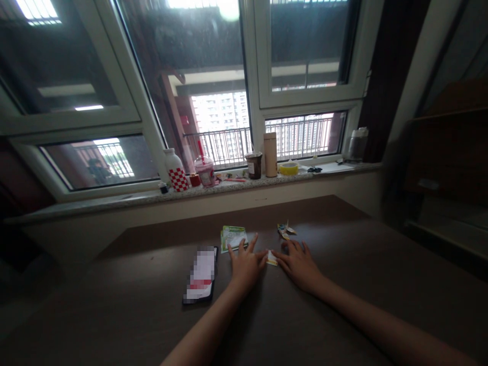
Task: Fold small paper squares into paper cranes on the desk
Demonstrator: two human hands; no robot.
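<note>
A small white and yellow piece of paper (272, 257) lies on the brown table between my hands. My left hand (244, 265) has its thumb and index finger together at the paper's left edge, its other fingers spread towards the green and white packets. At the right edge, the thumb and index finger of my right hand (301, 264) press on the same paper. Just beyond my right hand sits a folded paper piece (285, 231) with pointed ends, perhaps a paper crane. The flat green and white packets (233, 237) lie partly behind my left fingertips.
Left of my left hand lies a phone (200, 274), its screen blurred out. Along the windowsill stand a checkered bottle (176, 172), a pink drink cup (205, 172), a dark cup (253, 166), a tan box (270, 155), yellow tape (288, 169) and scissors (314, 170).
</note>
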